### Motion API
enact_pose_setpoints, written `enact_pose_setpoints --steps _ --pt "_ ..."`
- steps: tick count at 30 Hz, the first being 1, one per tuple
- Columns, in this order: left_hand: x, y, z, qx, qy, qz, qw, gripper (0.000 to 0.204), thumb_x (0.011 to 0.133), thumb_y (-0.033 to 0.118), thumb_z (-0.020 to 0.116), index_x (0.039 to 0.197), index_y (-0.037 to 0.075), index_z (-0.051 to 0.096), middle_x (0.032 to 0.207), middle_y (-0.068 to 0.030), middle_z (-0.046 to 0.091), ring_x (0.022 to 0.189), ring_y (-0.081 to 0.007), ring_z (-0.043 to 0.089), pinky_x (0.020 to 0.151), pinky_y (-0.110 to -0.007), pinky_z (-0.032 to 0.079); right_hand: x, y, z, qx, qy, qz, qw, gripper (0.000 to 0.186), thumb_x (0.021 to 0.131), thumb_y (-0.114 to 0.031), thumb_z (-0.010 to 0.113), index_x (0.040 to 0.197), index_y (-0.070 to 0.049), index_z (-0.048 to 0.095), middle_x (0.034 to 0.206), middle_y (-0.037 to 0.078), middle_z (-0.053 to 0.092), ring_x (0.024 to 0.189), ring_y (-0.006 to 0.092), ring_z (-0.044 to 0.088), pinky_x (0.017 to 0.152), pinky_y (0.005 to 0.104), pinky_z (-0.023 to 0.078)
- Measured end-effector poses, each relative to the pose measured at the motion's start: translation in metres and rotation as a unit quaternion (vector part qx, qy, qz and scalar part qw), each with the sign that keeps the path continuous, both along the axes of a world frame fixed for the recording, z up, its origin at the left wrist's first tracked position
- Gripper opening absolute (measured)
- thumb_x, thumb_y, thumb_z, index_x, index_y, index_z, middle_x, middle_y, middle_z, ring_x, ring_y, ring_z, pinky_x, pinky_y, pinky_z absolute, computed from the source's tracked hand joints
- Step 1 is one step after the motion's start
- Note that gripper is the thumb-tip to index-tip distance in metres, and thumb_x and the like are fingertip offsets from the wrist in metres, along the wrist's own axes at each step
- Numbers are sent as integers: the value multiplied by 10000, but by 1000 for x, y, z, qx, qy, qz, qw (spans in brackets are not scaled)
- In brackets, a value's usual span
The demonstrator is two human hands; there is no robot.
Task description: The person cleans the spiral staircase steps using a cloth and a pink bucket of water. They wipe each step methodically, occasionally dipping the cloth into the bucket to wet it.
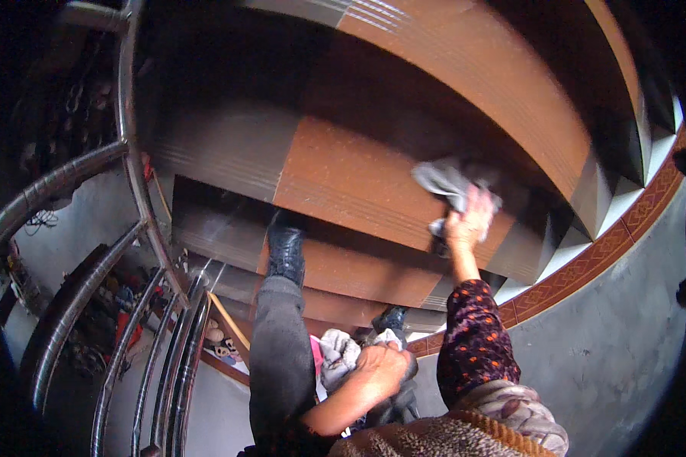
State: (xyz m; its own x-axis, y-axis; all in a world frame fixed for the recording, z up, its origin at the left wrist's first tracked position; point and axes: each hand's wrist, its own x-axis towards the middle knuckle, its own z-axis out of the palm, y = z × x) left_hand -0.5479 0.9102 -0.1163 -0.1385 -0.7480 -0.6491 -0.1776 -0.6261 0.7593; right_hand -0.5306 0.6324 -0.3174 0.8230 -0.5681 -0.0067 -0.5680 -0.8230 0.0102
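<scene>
The person stood on a curving stair, one boot (286, 247) planted on a brown step (343, 179) and the other foot lower down, mostly hidden behind the body. The right hand (469, 221) reached forward and was closed on a grey rag (446, 183), pressing it flat against that step near its outer end, close to the wall (617, 358). The left hand (377, 365) hung low by the hip, fingers curled round a pale bundle of cloth (339, 354); what exactly it was, I could not make out, though it looked like spare rags.

The steel rail (133, 152) ran down on the left, untouched. As for progress, I judged the wiping to be somewhere in the middle: the rag sat at one end of the step, so the rest of that tread, and the steps (465, 46) rising above it, seemed to be left. Nothing showed clearly which treads were already clean; the surfaces all looked alike in that light.
</scene>
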Motion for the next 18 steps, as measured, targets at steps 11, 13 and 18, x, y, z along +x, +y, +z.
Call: enact_pose_setpoints --steps 11,13,18 --pt "-34 27 -14 92 61 196 974 296 711 118 659 1000 63 692 1008 -185 680 922 -358 678 754 -461 561 117 270 -9 235 -70 353 903 621 627 -97 688 1228 -247 647 1423 73 487 1348 335 392 1101 579 286" --pt "-27 30 -17 70 43 198 977 289 709 122 661 991 66 692 1003 -182 681 917 -355 679 743 -464 559 187 327 -8 236 -111 414 872 544 697 -131 671 1228 -246 647 1423 55 491 1362 310 380 1105 589 270" --pt "-12 41 -22 55 22 193 979 271 705 132 666 968 72 693 991 -175 682 906 -349 682 716 -470 554 298 435 -21 248 -70 482 837 404 775 -183 637 1177 -224 662 1376 48 520 1347 298 389 1112 575 255"
